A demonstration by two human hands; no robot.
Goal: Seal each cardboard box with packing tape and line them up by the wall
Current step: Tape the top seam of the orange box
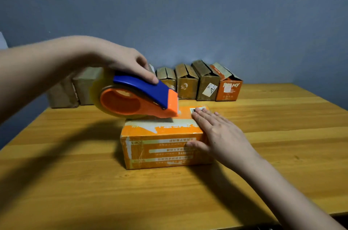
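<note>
Left hand (124,62) grips the blue-and-orange tape dispenser (139,98), nose tilted onto the orange cardboard box (160,147) at frame centre. Right hand (216,135) lies flat and open on its right end. Bare wooden table (282,154) all round.

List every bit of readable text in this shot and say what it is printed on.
"MY": end of a white brand word on the orange box by the wall; the first letters are covered by a pale patch.
Printed lines on the orange box on the table: upside down to the camera and too blurred to read.
White sticker on the brown box: marks too small to read.
Barcode label under the right hand: unreadable.
Tape dispenser: no text.
</note>
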